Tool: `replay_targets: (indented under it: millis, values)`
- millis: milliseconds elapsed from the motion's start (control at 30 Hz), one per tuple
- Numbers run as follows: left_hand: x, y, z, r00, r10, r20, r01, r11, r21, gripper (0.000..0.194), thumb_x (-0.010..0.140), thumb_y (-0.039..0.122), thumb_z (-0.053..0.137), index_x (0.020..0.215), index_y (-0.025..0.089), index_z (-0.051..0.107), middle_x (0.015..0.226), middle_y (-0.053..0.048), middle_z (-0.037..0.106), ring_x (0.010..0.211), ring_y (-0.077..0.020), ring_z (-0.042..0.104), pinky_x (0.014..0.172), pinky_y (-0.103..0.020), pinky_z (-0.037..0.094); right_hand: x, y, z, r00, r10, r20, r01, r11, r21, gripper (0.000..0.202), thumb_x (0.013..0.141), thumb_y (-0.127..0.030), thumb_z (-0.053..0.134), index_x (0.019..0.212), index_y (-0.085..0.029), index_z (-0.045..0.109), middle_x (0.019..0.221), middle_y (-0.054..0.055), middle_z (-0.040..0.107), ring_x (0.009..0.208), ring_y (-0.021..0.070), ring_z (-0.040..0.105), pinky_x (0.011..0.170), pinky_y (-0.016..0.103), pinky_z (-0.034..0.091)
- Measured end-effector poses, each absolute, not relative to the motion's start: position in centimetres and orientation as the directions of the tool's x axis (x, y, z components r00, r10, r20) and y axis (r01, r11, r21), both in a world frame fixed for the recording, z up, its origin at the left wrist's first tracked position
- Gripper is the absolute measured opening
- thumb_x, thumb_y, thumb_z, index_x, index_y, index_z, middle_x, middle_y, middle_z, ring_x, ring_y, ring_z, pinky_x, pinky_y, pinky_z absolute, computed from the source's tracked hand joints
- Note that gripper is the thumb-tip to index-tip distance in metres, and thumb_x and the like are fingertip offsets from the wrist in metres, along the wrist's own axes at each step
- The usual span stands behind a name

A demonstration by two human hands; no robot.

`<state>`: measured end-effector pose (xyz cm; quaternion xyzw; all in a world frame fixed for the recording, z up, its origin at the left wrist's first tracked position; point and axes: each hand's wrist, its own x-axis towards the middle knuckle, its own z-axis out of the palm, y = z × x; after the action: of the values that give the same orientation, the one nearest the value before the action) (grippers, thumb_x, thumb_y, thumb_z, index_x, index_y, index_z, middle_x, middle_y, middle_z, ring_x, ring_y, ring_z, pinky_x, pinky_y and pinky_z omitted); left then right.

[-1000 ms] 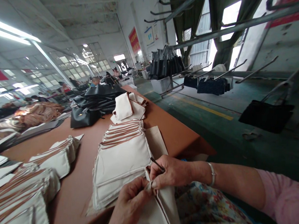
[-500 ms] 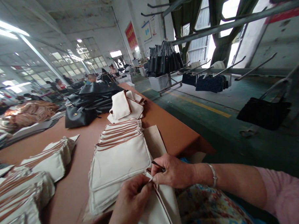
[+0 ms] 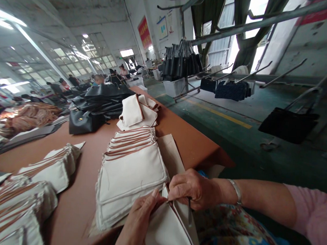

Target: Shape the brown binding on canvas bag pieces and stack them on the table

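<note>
My left hand (image 3: 140, 216) is closed on the top corner of a cream bag panel (image 3: 166, 229) with a brown edge, its thumb along the near side. At the same corner my right hand (image 3: 190, 189) pinches the brown edge, fingertips close to the left hand's. A thin dark metal tool (image 3: 189, 211) sticks down out of my right hand; its kind is hard to make out. The panel slants down over my lap, its lower end cut off by the frame. Just beyond my hands, a stack of cream panels (image 3: 132, 175) with brown edges lies on the brown tabletop (image 3: 77, 201).
More cream panels (image 3: 51, 172) lie in rows on the left. Farther back are folded cream pieces (image 3: 131, 110) and a pile of black bags (image 3: 85, 121). A flat beige sheet (image 3: 169, 151) lies beside the stack. On the right, a metal rack (image 3: 236, 30) carries dark bags.
The tool in my right hand has swung from pointing up-left to pointing down. My right hand has turned and now pinches the panel's edge; my left hand has slid slightly left and down.
</note>
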<state>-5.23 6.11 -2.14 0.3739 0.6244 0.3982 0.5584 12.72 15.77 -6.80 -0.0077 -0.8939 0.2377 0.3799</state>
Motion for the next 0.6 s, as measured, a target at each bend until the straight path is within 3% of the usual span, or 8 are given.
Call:
replay_targets:
  millis: [100, 200, 233, 300, 400, 467, 500, 600]
  values:
    - [-5.4, 6.2, -2.9, -0.023, 0.888, -0.459, 0.024, 0.46, 0.888, 0.046, 0.069, 0.059, 0.071, 0.063, 0.015, 0.06, 0.052, 0.002, 0.05, 0.048, -0.0101, 0.039, 0.046, -0.022, 0.031, 12.9, 15.9, -7.1, -0.736, 0.096, 0.67, -0.123, 0.954, -0.273, 0.02, 0.087, -0.013, 0.044, 0.098, -0.015, 0.06, 0.083, 0.006, 0.063, 0.073, 0.0146, 0.058, 0.069, 0.025, 0.045]
    - [-6.1, 6.2, -3.6, 0.042, 0.902, -0.43, 0.148, 0.42, 0.895, 0.045, 0.073, 0.057, 0.07, 0.063, 0.016, 0.055, 0.053, 0.006, 0.041, 0.05, -0.0079, 0.031, 0.046, -0.019, 0.024, 12.7, 15.6, -7.5, -0.728, 0.067, 0.682, -0.129, 0.964, -0.233, 0.02, 0.091, -0.017, 0.041, 0.097, -0.014, 0.06, 0.08, 0.006, 0.062, 0.069, 0.0154, 0.055, 0.065, 0.026, 0.044]
    - [-6.3, 6.1, -3.7, 0.057, 0.915, -0.4, 0.216, 0.38, 0.899, 0.044, 0.076, 0.057, 0.068, 0.065, 0.016, 0.055, 0.055, 0.006, 0.04, 0.052, -0.0083, 0.031, 0.047, -0.019, 0.024, 12.6, 15.4, -7.6, -0.718, 0.083, 0.691, -0.153, 0.95, -0.273, 0.02, 0.091, -0.017, 0.041, 0.096, -0.014, 0.06, 0.082, 0.007, 0.063, 0.071, 0.0155, 0.056, 0.066, 0.026, 0.044]
    - [-6.6, 5.9, -3.5, 0.07, 0.945, -0.318, 0.35, 0.275, 0.895, 0.042, 0.081, 0.055, 0.062, 0.069, 0.015, 0.059, 0.06, 0.004, 0.042, 0.056, -0.01, 0.035, 0.049, -0.02, 0.028, 12.6, 15.2, -7.4, -0.72, 0.214, 0.66, -0.192, 0.853, -0.486, 0.016, 0.091, -0.02, 0.047, 0.098, -0.013, 0.059, 0.085, 0.008, 0.064, 0.074, 0.0145, 0.057, 0.068, 0.025, 0.045]
    - [-6.7, 5.5, -2.9, 0.056, 0.984, -0.171, 0.483, 0.123, 0.867, 0.036, 0.087, 0.048, 0.057, 0.072, 0.016, 0.062, 0.064, 0.002, 0.049, 0.061, -0.0129, 0.043, 0.055, -0.021, 0.035, 12.6, 15.4, -6.5, -0.797, 0.497, 0.344, -0.129, 0.415, -0.9, 0.032, 0.094, -0.038, 0.05, 0.109, -0.01, 0.055, 0.081, 0.004, 0.061, 0.065, 0.0099, 0.053, 0.06, 0.02, 0.043]
    - [-6.7, 5.3, -2.6, 0.06, 0.994, -0.093, 0.543, 0.045, 0.839, 0.031, 0.088, 0.043, 0.057, 0.071, 0.017, 0.063, 0.064, 0.002, 0.052, 0.062, -0.0139, 0.047, 0.058, -0.021, 0.037, 12.7, 15.9, -5.7, -0.844, 0.522, 0.125, -0.03, 0.186, -0.982, 0.044, 0.095, -0.049, 0.046, 0.106, -0.008, 0.058, 0.076, 0.002, 0.057, 0.059, 0.0077, 0.047, 0.055, 0.018, 0.039]
    - [-6.7, 5.3, -2.5, 0.069, 0.995, -0.07, 0.562, 0.019, 0.827, 0.03, 0.088, 0.041, 0.057, 0.071, 0.018, 0.063, 0.064, 0.001, 0.054, 0.062, -0.0142, 0.048, 0.058, -0.021, 0.038, 12.7, 16.2, -5.3, -0.863, 0.501, 0.072, 0.01, 0.16, -0.987, 0.047, 0.095, -0.052, 0.045, 0.099, -0.008, 0.061, 0.073, 0.001, 0.055, 0.058, 0.0074, 0.045, 0.054, 0.018, 0.038]
    - [-6.6, 5.3, -2.4, 0.106, 0.993, -0.043, 0.594, -0.029, 0.804, 0.026, 0.089, 0.037, 0.056, 0.072, 0.018, 0.064, 0.066, 0.0, 0.059, 0.064, -0.015, 0.053, 0.062, -0.021, 0.04, 12.4, 17.1, -4.6, -0.917, 0.398, 0.029, 0.084, 0.264, -0.961, 0.043, 0.089, -0.049, 0.057, 0.081, -0.007, 0.065, 0.066, -0.002, 0.051, 0.06, 0.0075, 0.044, 0.055, 0.018, 0.035]
